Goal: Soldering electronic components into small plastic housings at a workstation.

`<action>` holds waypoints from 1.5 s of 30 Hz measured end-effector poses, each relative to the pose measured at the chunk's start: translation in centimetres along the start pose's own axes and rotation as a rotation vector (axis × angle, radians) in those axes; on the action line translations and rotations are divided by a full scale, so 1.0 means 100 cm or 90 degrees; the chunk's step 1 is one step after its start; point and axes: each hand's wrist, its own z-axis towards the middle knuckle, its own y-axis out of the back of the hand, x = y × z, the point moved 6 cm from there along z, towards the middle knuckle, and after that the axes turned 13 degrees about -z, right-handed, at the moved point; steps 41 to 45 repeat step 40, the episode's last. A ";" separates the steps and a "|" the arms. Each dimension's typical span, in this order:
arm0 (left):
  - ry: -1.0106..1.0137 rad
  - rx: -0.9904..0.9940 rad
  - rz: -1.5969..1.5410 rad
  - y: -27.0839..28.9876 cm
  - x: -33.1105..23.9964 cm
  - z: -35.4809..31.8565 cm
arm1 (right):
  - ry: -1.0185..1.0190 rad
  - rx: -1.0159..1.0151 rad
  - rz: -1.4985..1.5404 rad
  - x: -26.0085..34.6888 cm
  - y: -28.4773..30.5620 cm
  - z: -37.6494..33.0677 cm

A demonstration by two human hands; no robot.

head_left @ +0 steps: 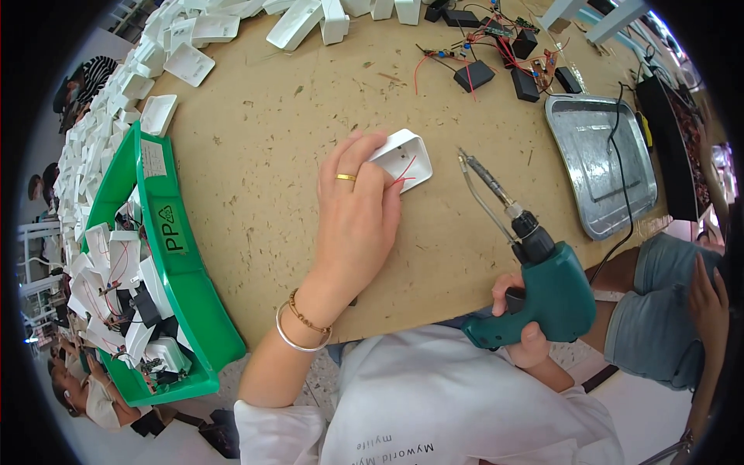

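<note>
My left hand [353,213] is closed on a small white plastic case [419,152], keeping it on the brown tabletop with its hollow side showing. Thin red wires [406,179] stick out by my fingertips inside the case. My right hand [530,349] grips the handle of a dark green soldering gun [563,288], one finger at its black trigger. The gun's metal tip and thin feed tube point up and leftward, a short gap to the right of the case. What lies under my left palm is hidden.
At left, a green bin [174,240] holds white cases with wired parts. White cases [159,62] are heaped along the far left edge. Black boxes with wired circuit boards [474,75] lie far right, near a metal tray [597,221] crossed by a black cord. Another person sits at right.
</note>
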 end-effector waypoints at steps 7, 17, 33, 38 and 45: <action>0.014 -0.013 -0.002 0.000 0.001 0.000 | -0.006 0.007 -0.108 0.005 -0.002 0.010; 0.025 -0.021 0.016 -0.002 0.002 0.000 | -0.044 0.026 -0.166 0.004 -0.003 0.016; 0.019 -0.027 0.024 -0.001 0.002 0.002 | -0.046 0.028 -0.069 0.010 -0.007 0.032; 0.031 -0.038 0.014 0.000 0.004 0.003 | -0.037 0.043 -0.061 0.012 -0.006 0.034; 0.044 -0.028 0.004 0.000 0.006 0.002 | -0.052 0.042 -0.068 0.011 -0.006 0.033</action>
